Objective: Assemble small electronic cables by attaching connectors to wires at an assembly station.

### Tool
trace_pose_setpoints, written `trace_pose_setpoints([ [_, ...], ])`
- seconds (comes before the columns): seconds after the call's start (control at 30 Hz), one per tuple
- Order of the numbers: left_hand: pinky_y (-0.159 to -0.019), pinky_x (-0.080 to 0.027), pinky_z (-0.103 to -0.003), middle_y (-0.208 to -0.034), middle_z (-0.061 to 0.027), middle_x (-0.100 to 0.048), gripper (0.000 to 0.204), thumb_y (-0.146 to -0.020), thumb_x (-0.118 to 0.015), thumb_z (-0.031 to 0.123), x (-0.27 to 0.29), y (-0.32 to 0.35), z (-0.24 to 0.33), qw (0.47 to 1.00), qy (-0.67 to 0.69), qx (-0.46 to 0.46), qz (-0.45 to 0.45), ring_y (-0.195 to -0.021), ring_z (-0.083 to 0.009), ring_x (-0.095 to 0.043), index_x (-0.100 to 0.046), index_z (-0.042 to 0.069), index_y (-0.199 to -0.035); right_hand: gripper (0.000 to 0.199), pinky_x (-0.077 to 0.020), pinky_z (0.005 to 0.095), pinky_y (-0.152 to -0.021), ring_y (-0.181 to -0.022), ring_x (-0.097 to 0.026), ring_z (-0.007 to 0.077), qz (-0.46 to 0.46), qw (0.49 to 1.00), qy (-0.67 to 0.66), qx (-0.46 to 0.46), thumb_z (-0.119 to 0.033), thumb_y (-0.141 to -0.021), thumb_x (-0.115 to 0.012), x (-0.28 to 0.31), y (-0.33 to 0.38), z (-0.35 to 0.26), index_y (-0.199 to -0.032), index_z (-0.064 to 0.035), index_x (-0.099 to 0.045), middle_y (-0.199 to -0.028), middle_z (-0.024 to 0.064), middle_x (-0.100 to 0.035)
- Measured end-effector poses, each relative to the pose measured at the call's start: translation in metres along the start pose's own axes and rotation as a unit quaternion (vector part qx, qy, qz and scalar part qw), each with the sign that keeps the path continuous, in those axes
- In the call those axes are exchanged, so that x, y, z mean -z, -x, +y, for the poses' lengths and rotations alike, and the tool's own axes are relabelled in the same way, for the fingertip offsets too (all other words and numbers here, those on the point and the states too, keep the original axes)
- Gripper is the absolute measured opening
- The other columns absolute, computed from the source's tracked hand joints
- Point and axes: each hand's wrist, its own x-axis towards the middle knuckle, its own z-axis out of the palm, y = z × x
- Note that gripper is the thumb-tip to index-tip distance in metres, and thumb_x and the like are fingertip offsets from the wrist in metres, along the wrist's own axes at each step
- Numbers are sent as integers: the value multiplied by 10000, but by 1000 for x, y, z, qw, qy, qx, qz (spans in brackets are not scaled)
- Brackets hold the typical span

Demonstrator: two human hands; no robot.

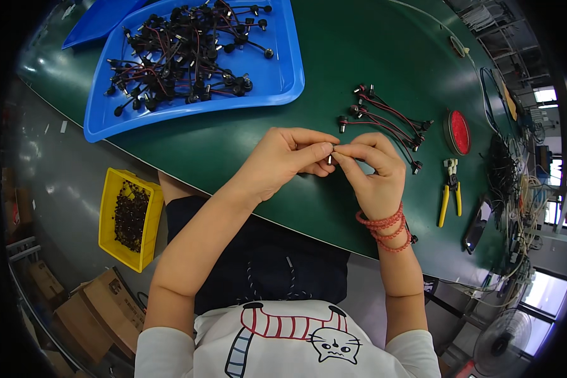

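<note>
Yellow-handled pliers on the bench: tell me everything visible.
The pliers have two plastic-looking yellow handles, spread apart, a dark middle and a pale head, its detail too small to tell. They lie on the green tabletop, handles toward its near edge, to the right of the right hand, touching nothing else.

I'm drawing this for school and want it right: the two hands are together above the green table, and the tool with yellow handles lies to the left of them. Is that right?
Only the side is wrong. The head view shows the tool with yellow handles lying to the right of the left hand and right hand, which are together above the green table.
</note>
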Motion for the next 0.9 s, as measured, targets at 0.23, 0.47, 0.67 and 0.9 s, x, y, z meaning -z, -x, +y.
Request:
trace_pose_setpoints([
  [0.23, -611, -471, -207, -769, -95, -579, 200, -789, -490, 71, 0, 2, 1, 1000, -3, -5, 12, -644, -109, -559, -532, -42, -948, 190, -408, 250, -527, -620, -486, 171, -6, 997, 48, 64, 44, -578, -599, 4, 3, -4, -746, -45, -606, -702, 49, -522],
  [0.47, -613, -471, -207, -757, -94, -580, 193, -786, -490, 62, -3, 2, -2, 999, -42, -26, 23, -641, -103, -555, -536, -36, -946, 293, -389, 245, -564, -660, -471, 186, -71, 979, 118, 154, 100, -571, -530, 8, 6, 1, -824, -32, -595, -745, 63, -506],
  [0.67, -600, -469, -202, -741, -86, -577, 186, -784, -493, 64, -4, 1, 2, 997, -65, -20, 34, -637, -100, -551, -542, -36, -933, 296, -399, 256, -624, -709, -487, 196, -90, 980, 103, 147, 98, -604, -508, 10, 4, 8, -857, -35, -586, -791, 75, -514],
  [0.9, -555, -453, -203, -801, -52, -522, 178, -774, -488, 54, 19, 13, 27, 953, -293, -55, 59, -618, -97, -537, -537, -16, -930, 169, -393, 209, -695, -804, -505, 102, 25, 998, -7, -57, 2, -750, -482, 75, -24, 28, -898, 7, -564, -876, 46, -542],
])
